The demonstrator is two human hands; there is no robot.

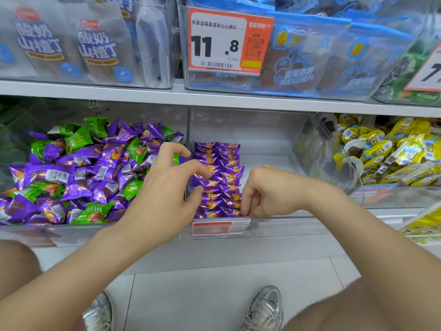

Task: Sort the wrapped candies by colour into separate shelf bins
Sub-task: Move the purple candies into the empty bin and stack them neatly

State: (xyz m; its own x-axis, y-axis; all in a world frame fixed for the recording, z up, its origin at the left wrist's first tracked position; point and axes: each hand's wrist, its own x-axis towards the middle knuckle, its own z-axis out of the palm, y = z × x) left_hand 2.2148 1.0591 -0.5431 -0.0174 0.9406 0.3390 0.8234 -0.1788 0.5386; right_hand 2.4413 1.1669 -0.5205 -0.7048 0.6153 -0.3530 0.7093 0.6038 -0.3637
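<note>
My grey shoes (265,309) stand on the pale floor (202,295), closest to me and well below my fingers.

My left hand (164,187) is half open. Its fingers are bent and spread wide, and they reach over the thin wall between two bins. The tips touch the purple candies (222,168) and hold nothing that I can see.

My right hand (265,194) is curled, and its fingertips (245,206) point down onto the closest purple candies. I cannot tell if they pinch one or only touch it.

Those purple candies lie in two neat rows in the middle bin (286,225), going away from my fingers. The rest of that bin, past my right fingers, is bare. A red label (212,228) sits on its front, just under my right fingertips.

To the left of my left fingers is the left bin (23,232), holding a mixed heap (78,168) – purple and green candies all jumbled together.

Far to the right of my right fingers is the right bin (322,149), full of yellow sweets (391,154).

Above my fingers runs a white shelf board (167,96). On it stand clear boxes – white bags (71,46) up on the left, blue bags (322,58) up on the right, behind a price tag (226,41) that says 11.8.
</note>
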